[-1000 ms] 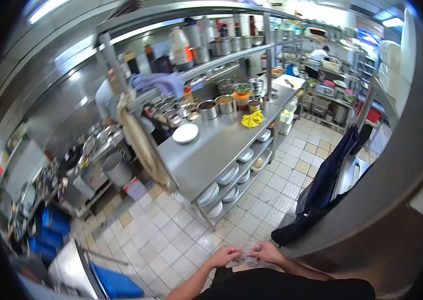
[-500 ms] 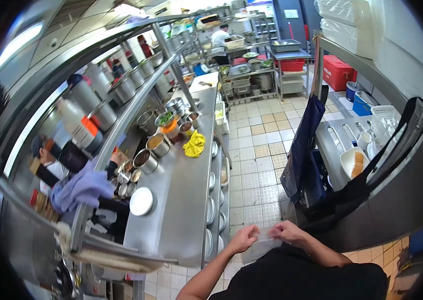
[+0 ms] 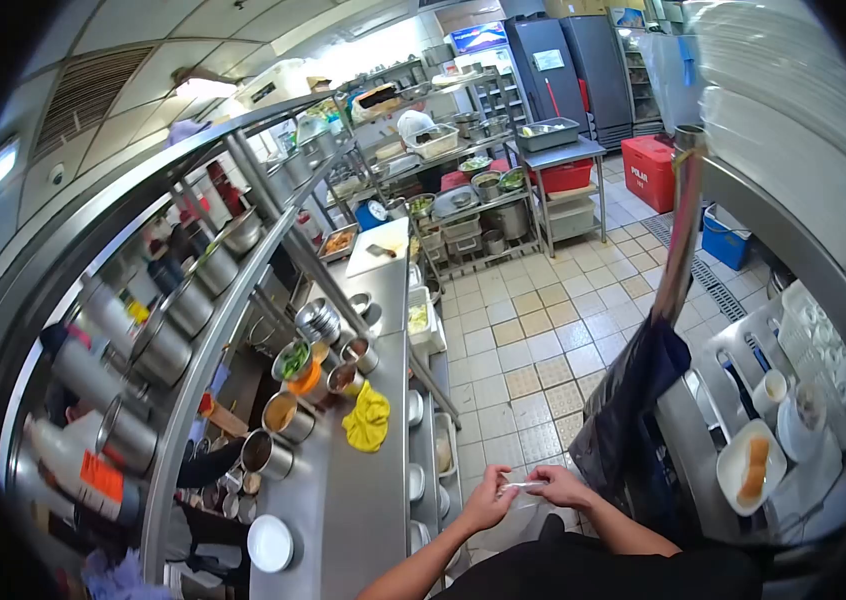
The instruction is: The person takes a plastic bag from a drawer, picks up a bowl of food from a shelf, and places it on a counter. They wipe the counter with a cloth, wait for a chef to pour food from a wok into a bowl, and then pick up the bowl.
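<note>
My left hand [image 3: 488, 499] and my right hand [image 3: 558, 486] are close together in front of my body, both with closed fingers. Between them they pinch the edge of a thin, clear plastic sheet or bag [image 3: 515, 527], which hangs below my fingers. Left of my hands runs a steel counter [image 3: 351, 500] bearing a stack of white plates [image 3: 270, 543], a crumpled yellow cloth [image 3: 367, 418] and several metal pots [image 3: 288, 416]. To the right, a white dish [image 3: 733, 470] holds a long piece of bread [image 3: 754, 468].
Dark cloth [image 3: 633, 400] hangs from the post beside the right counter. A co-worker's dark sleeve [image 3: 213, 466] reaches in behind the left shelf. Another person in a white cap [image 3: 415, 124] is at the back. A red cooler [image 3: 649, 172] stands on the tiled floor [image 3: 533, 340].
The view has tilted upward and turned, showing more of the ceiling and back wall. My hands have come closer together, with the plastic's top edge gathered between them.
</note>
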Demonstrator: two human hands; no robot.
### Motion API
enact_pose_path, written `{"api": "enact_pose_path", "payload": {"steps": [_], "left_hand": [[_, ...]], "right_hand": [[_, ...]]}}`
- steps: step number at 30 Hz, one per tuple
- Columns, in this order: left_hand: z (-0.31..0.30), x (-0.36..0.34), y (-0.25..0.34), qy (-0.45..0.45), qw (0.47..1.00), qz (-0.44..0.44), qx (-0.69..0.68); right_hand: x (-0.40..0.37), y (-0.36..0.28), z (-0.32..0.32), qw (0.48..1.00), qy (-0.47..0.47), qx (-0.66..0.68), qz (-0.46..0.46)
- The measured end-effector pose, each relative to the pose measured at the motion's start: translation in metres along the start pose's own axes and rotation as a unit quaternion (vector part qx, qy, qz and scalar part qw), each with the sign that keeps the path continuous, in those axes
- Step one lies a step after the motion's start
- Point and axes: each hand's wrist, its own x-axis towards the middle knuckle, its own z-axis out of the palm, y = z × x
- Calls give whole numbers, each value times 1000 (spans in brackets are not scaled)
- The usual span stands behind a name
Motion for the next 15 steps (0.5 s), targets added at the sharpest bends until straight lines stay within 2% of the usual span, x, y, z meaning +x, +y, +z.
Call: {"api": "enact_pose_path", "payload": {"steps": [2,4,6,7,9,10,11,13,14,15], "left_hand": [[-3,31,-6,36,998,-20,-48],[-7,62,-8,14,999,-5,-45],[-7,88,-21,-11,998,54,-15],[-7,100,-26,-23,998,57,-25],[-5,123,-40,-109,990,64,64],[2,135,-56,-164,981,52,88],[10,145,-63,-179,978,64,84],[18,173,-68,-227,953,42,195],[16,191,-56,-283,931,0,233],[20,213,-64,-299,925,22,235]], "right_hand": [[23,-13,-14,998,2,54,23],[39,-12,-29,988,-46,141,31],[52,-5,-42,989,-32,134,53],[57,-3,-50,990,-22,122,66],[59,-17,-65,994,74,-67,53],[67,-4,-67,990,107,-64,61],[77,6,-72,986,140,-60,67],[88,-4,-87,971,211,-45,100],[97,0,-95,967,238,-4,86],[105,-1,-104,960,267,36,71]]}}
